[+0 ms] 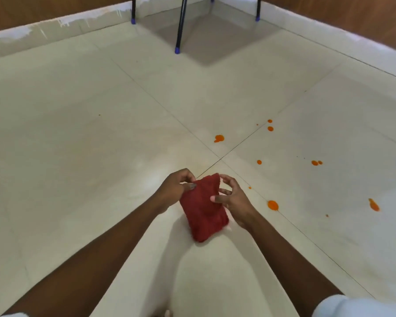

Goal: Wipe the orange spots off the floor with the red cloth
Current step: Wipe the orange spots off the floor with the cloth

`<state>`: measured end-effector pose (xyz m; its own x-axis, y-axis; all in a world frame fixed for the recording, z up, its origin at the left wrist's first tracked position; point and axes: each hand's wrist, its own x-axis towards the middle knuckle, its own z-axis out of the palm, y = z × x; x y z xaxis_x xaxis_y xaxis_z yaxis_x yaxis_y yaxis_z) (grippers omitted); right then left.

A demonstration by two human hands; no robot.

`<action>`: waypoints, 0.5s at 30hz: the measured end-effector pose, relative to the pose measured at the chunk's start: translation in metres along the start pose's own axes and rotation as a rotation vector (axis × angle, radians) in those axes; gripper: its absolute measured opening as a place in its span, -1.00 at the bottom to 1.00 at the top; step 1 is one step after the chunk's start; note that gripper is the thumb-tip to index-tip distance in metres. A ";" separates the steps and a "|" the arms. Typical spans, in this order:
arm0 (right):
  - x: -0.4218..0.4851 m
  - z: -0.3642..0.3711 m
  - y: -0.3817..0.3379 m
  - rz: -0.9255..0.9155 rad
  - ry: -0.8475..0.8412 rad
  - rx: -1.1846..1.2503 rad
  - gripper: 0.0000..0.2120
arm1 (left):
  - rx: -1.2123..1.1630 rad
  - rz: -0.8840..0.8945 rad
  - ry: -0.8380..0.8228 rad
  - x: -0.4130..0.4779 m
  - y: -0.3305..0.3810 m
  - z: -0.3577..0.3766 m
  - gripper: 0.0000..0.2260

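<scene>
Both hands hold red cloth [204, 208], left hand [175, 188] pinching its corner

left hand [175, 188] pinching | right hand [232, 199] fingers [224, 179] spread, loose

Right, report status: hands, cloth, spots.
Left hand pinching red cloth, right hand open-fingered on its edge. Cloth held folded, off the spots. Orange spots unwiped, to the right. Path clear.
</scene>
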<state>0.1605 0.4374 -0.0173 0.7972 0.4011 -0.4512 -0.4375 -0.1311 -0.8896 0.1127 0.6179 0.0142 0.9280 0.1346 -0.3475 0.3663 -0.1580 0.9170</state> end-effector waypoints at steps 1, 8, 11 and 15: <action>-0.002 -0.011 -0.007 0.037 -0.033 0.047 -0.29 | 0.025 0.018 -0.072 0.001 0.010 0.000 -0.80; -0.022 -0.059 -0.062 0.091 -0.251 -0.226 -0.47 | 0.001 0.026 -0.389 0.012 0.061 0.011 -0.86; -0.034 -0.075 -0.071 0.039 -0.130 -0.273 -0.73 | -0.008 0.017 -0.439 0.020 0.077 0.025 -0.86; -0.059 -0.098 -0.075 -0.005 -0.028 -0.229 -0.82 | 0.515 0.053 -0.464 0.025 0.102 0.058 -0.75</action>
<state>0.1871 0.3345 0.0691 0.7858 0.4270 -0.4475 -0.3251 -0.3304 -0.8861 0.1777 0.5481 0.0880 0.8370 -0.2998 -0.4577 0.1993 -0.6120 0.7654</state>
